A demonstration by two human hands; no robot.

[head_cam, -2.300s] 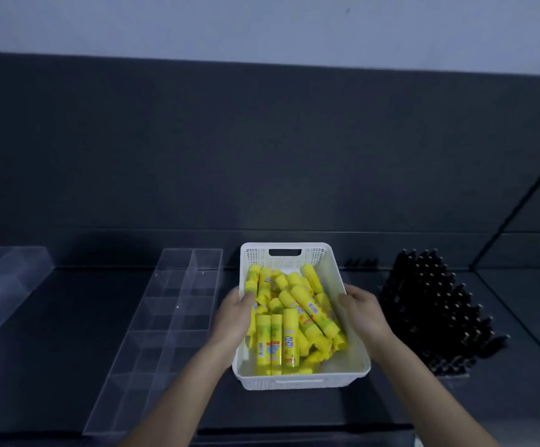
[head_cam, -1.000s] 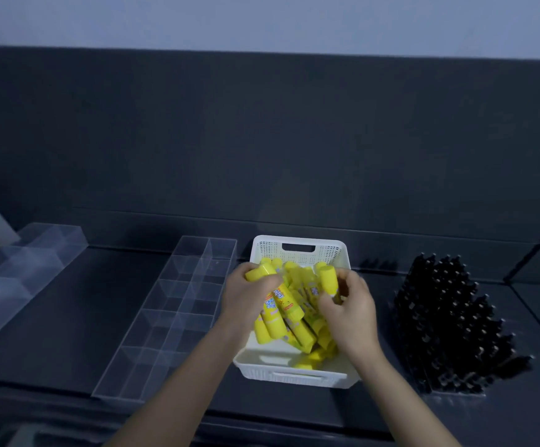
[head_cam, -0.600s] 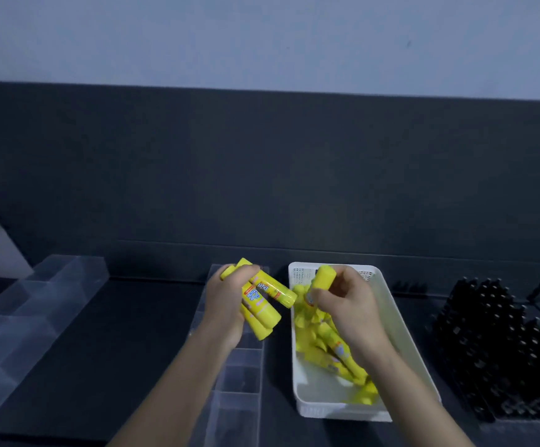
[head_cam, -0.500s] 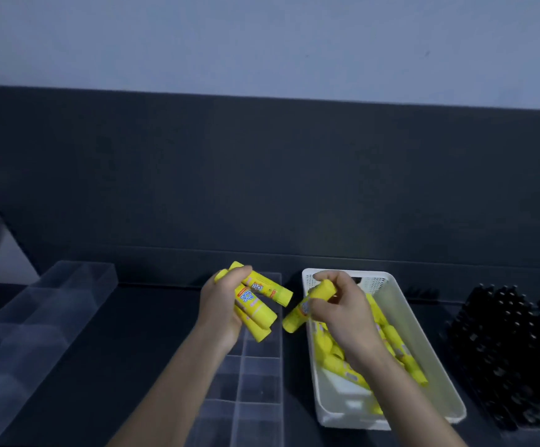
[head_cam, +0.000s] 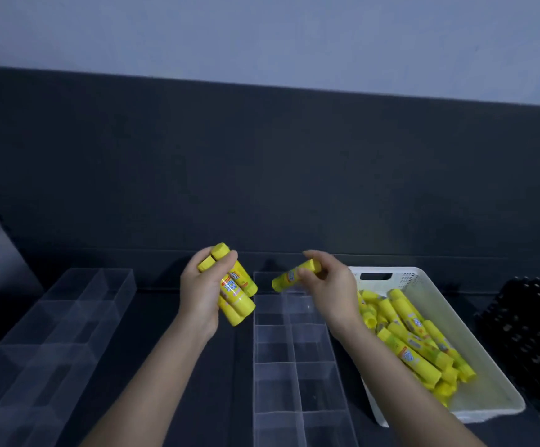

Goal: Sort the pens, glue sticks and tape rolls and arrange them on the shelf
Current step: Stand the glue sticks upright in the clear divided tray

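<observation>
L: my left hand (head_cam: 199, 298) grips three glue sticks (head_cam: 236, 300) | R: my right hand (head_cam: 333, 291) pinches a single glue stick (head_cam: 289, 277) over the far end of the clear tray (head_cam: 291, 350) | white basket (head_cam: 423, 275) of loose sticks just right | second tray (head_cam: 52, 333) left, bare shelf between | pens (head_cam: 526, 333) at right edge

Clutching several yellow plastic glue sticks (head_cam: 238, 301) in left grip (head_cam: 201, 295); pinching single yellow glue stick (head_cam: 286, 279) in right grip (head_cam: 330, 285). Below right grip, clear plastic divided tray (head_cam: 294, 366); to its right, white perforated plastic basket (head_cam: 488, 403).
</observation>
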